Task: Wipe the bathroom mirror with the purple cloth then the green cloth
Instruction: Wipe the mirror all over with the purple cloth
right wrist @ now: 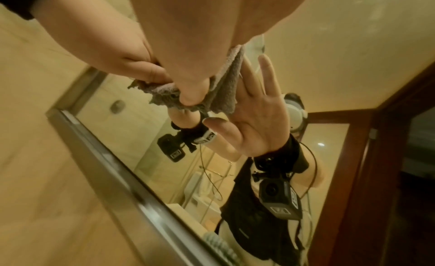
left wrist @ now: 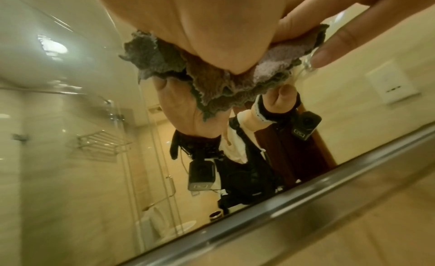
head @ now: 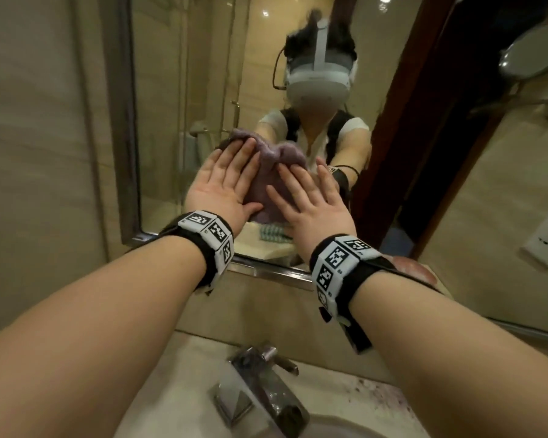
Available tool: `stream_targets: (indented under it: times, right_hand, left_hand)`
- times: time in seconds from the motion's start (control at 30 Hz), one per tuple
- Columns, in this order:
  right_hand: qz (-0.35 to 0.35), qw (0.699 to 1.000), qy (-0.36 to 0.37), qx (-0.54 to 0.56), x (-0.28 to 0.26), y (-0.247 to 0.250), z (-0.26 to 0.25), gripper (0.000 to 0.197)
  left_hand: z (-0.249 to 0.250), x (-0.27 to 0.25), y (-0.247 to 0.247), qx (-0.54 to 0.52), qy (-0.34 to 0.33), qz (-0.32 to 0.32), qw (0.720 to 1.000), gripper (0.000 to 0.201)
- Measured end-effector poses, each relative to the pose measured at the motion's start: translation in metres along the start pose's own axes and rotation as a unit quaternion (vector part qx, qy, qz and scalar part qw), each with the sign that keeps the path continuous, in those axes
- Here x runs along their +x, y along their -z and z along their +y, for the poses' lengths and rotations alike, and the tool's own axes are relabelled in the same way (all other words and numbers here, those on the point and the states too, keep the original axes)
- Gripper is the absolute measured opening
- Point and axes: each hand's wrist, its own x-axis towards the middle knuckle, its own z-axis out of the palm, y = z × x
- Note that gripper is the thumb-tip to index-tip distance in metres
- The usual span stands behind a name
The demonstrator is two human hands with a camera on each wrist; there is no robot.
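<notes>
My fingers [head: 234,159] lie straight and spread, both hands flat on the purple cloth [head: 274,181], pressing it against the mirror [head: 171,121] low down, near its bottom frame. My left hand [head: 225,181] and right hand [head: 310,203] cover most of the cloth; its lower part is hidden. The faucet [head: 257,387] below is blurred.

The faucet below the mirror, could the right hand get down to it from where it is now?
Probably yes. The right hand lies flat on the purple cloth against the mirror, gripping nothing, and the faucet stands below between the forearms with nothing in between.
</notes>
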Motion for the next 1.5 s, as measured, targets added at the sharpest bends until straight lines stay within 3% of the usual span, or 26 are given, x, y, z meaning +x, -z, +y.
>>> stream_targets:
  times: [0.37,0.7,1.07,1.5]
  right_hand:
    - [0.016,0.998,0.062,0.002,0.076,0.068,-0.073,0.066]
    - [0.019,0.998,0.066,0.001,0.081,0.075,-0.076,0.063]
    - [0.039,0.999,0.015,-0.007,0.049,0.048,-0.017,0.065]
    - [0.008,0.998,-0.047,-0.028,-0.023,0.008,0.082,0.069]
  left_hand:
    - [-0.1,0.002,-0.013,0.082,0.111,-0.057,0.989,0.084]
    - [-0.109,0.004,-0.013,0.092,0.101,-0.046,0.99,0.082]
    - [-0.057,0.014,0.021,0.071,0.042,-0.003,0.997,0.081]
    - [0.056,0.028,0.07,0.007,-0.043,0.055,0.998,0.083]
